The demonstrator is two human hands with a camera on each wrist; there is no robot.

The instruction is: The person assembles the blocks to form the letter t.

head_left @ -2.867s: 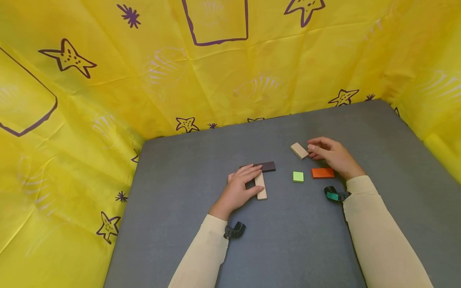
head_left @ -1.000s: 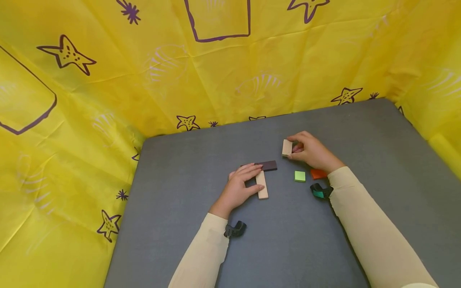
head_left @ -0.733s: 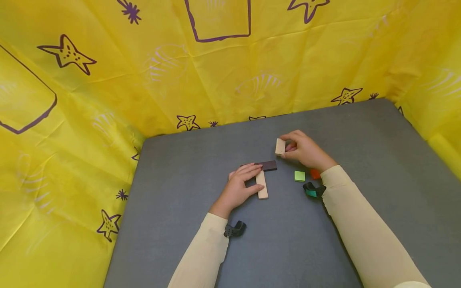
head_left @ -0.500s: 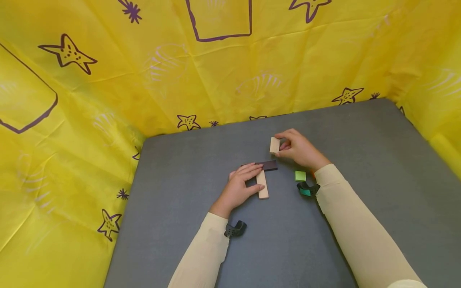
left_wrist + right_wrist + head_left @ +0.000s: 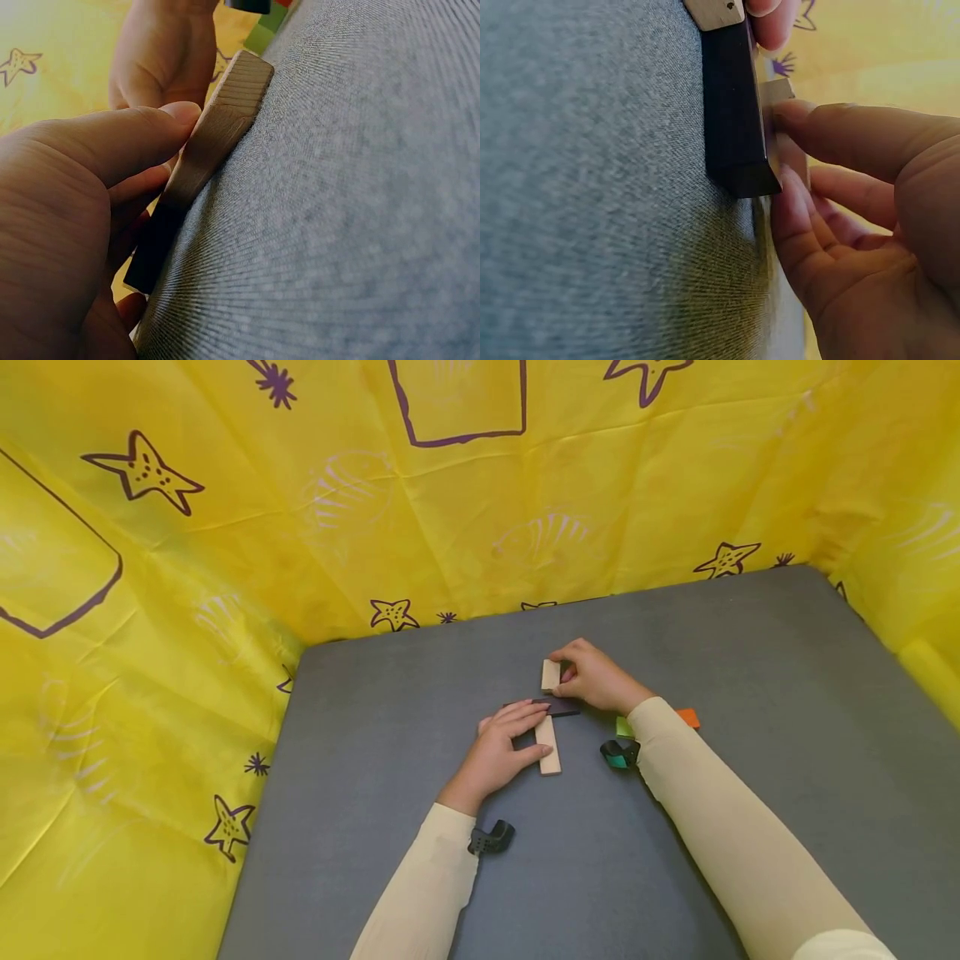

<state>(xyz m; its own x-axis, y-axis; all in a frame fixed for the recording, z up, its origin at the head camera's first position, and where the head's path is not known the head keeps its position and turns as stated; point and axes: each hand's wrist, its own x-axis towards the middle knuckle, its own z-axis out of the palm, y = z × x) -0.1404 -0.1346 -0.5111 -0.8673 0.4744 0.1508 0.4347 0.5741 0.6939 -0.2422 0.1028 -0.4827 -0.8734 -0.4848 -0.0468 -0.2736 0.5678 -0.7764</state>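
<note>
Fairly straight fingers of my left hand (image 5: 497,750) rest across the dark block (image 5: 567,703), and the thumb touches the side of a long pale wooden block (image 5: 549,745). In the left wrist view that wooden block (image 5: 229,112) lies flat, its far end meeting the dark block (image 5: 154,251). Between thumb and fingers, my right hand (image 5: 597,678) pinches a second pale wooden block (image 5: 551,675) just beyond the dark block. In the right wrist view the pinched block (image 5: 776,90) is partly hidden behind the dark block (image 5: 735,112). My left fingers cover the dark block's left part.
A green block (image 5: 622,727) and an orange block (image 5: 688,718) lie on the grey table (image 5: 360,760), both partly hidden by my right sleeve. A yellow patterned cloth (image 5: 450,527) hangs behind and along the sides.
My right hand took hold of the pale block at the right and carried it leftward to the dark block's far side, turning it. My left hand stayed in place.
</note>
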